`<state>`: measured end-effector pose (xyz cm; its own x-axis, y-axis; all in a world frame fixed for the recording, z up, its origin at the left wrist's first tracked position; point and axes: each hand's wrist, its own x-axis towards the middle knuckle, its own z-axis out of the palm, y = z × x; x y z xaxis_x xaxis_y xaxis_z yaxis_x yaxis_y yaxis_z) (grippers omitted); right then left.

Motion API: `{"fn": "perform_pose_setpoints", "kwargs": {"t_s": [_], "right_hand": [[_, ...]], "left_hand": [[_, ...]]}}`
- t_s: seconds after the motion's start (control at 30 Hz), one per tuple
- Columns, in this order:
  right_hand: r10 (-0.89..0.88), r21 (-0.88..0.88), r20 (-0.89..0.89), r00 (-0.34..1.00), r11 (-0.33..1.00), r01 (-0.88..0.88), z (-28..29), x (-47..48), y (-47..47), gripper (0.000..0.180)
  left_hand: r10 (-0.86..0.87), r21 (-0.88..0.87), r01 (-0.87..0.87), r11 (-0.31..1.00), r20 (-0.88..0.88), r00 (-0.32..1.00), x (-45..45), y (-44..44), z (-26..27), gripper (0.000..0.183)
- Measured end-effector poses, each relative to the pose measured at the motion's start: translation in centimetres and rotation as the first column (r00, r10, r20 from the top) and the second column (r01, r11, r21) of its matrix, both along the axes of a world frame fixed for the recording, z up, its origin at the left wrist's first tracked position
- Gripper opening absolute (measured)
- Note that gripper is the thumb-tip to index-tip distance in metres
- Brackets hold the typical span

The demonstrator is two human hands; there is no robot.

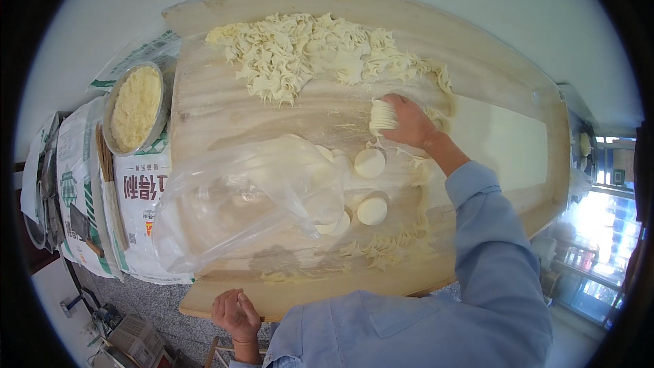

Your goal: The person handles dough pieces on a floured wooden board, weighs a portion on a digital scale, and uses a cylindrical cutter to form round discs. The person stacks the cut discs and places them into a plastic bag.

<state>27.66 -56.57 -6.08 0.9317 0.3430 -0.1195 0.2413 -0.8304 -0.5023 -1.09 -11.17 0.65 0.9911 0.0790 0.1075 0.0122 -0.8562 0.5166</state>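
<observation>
My right hand (410, 121) is closed around the side of a stack of thin round dough wrappers (382, 117) on the wooden board. My left hand (236, 315), with its fingers curled, is by the near edge of the board; whether it holds anything does not show. Between the hands, a round stack of dough discs (370, 163) and another dough stack (372, 211) lie on the board. A clear plastic bag (250, 199) partly covers more discs. Dough offcuts (291, 53) are heaped along the far side, and a flat dough sheet (498, 145) lies at the right.
The wooden board (317, 299) has raised edges. To its left, a metal bowl of pale yellow crumbly flour or meal (135, 108) and a straw brush (110, 184) rest on printed flour sacks (148, 214). A scraper (82, 227) lies farther left. Dough scraps (386, 250) lie near the front edge.
</observation>
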Motion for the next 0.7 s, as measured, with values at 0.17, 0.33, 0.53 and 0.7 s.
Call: {"fn": "perform_pose_setpoints", "kwargs": {"t_s": [0.17,0.33,0.53,0.7], "right_hand": [[0.052,-0.01,0.061,0.997,0.999,-0.051,-0.6,1.2,3.2,0.072],[0.021,-0.016,-0.041,0.999,1.0,-0.022,0.2,1.2,4.8,0.075],[0.037,0.021,-0.024,0.999,0.999,-0.036,0.0,2.4,8.9,0.077],[-0.034,0.056,-0.044,0.998,0.998,0.037,0.3,1.5,9.3,0.08]], "left_hand": [[-0.014,0.027,0.015,1.0,-0.015,1.0,0.1,0.0,0.1,0.007],[0.002,0.041,-0.002,0.999,0.001,1.0,0.1,-0.1,0.1,0.007],[0.008,0.006,-0.008,1.0,0.006,1.0,0.0,0.1,0.2,0.007],[0.013,-0.012,-0.013,1.0,-0.019,1.0,-0.4,0.1,0.3,0.007]]}}
